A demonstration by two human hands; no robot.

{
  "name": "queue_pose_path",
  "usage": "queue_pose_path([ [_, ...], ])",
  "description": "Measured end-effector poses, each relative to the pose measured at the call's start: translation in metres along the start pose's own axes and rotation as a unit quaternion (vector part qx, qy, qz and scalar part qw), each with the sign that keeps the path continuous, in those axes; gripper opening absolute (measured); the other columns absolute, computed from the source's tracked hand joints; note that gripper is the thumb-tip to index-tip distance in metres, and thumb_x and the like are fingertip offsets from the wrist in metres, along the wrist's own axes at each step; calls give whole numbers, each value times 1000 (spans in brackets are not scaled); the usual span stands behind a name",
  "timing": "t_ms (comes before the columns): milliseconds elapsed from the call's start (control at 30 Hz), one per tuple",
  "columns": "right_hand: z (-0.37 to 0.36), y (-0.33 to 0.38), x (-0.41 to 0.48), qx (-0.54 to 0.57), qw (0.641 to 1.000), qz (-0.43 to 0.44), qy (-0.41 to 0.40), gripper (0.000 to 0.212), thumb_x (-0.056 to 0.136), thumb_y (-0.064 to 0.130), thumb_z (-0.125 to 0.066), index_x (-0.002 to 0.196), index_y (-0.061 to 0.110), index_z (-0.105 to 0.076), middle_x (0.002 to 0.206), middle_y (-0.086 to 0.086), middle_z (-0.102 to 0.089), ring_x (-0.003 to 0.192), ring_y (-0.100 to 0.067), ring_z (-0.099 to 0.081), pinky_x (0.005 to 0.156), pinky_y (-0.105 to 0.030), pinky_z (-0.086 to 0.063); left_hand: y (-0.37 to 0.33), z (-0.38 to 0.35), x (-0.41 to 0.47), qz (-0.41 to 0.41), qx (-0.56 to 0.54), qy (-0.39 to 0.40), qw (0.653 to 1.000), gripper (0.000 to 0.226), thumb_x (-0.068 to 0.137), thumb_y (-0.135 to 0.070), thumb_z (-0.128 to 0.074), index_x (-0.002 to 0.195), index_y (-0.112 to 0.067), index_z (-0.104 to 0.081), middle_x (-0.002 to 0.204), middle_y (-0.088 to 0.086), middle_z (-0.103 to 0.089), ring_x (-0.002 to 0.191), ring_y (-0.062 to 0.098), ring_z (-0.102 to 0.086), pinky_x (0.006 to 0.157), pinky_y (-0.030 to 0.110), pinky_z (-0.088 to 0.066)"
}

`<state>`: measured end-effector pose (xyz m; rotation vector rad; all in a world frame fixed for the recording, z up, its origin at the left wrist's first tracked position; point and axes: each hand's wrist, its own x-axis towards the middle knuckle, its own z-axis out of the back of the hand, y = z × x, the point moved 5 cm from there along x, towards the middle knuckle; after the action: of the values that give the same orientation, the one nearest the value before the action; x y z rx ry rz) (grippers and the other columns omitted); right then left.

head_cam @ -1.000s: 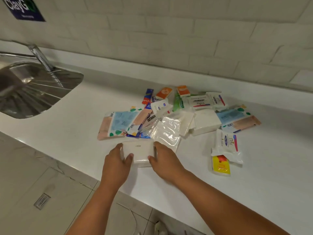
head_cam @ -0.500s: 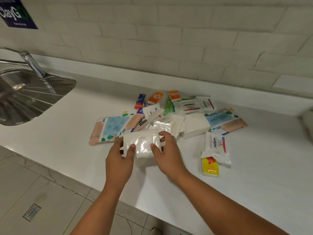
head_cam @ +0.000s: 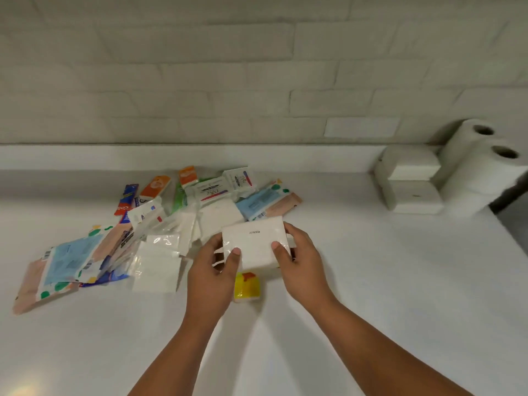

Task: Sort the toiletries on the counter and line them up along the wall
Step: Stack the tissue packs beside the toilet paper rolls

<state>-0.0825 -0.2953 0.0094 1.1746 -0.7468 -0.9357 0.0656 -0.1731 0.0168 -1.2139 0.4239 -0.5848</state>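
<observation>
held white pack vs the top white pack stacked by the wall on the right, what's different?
The held white pack is gripped at both ends by the left hand and right hand, over the loose pile; the top stacked pack rests on a lower white pack by the wall, beside the paper rolls. The held white pack shows small dark print on its face; the top stacked pack looks plain. Both are white and rectangular.

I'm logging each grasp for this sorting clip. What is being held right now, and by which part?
A white tissue pack, held by its two short ends: left hand at its left end, right hand at its right end.
</observation>
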Motion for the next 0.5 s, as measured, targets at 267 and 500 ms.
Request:
queue_pose_path([
  [267,157,-55,12,-4,995,-41,-85,37,94,29,-61,130,31,-55,124,16,-63,103,-5,-65,92,-35,-55,-35,-157,-28,-7,-7,105,994,36,94,-23,-67,130,-25,-60,118,-17,-67,96,-10,-61,73,1,-45],
  [500,256,-85,34,12,988,-55,-145,32,96,27,-60,128,32,-59,123,16,-64,107,4,-61,93,-20,-51,-61,-269,-35,-18,-1,159,987,31,95,-24,-65,126,-30,-64,116,-18,-69,94,-2,-66,74,4,-47],
])
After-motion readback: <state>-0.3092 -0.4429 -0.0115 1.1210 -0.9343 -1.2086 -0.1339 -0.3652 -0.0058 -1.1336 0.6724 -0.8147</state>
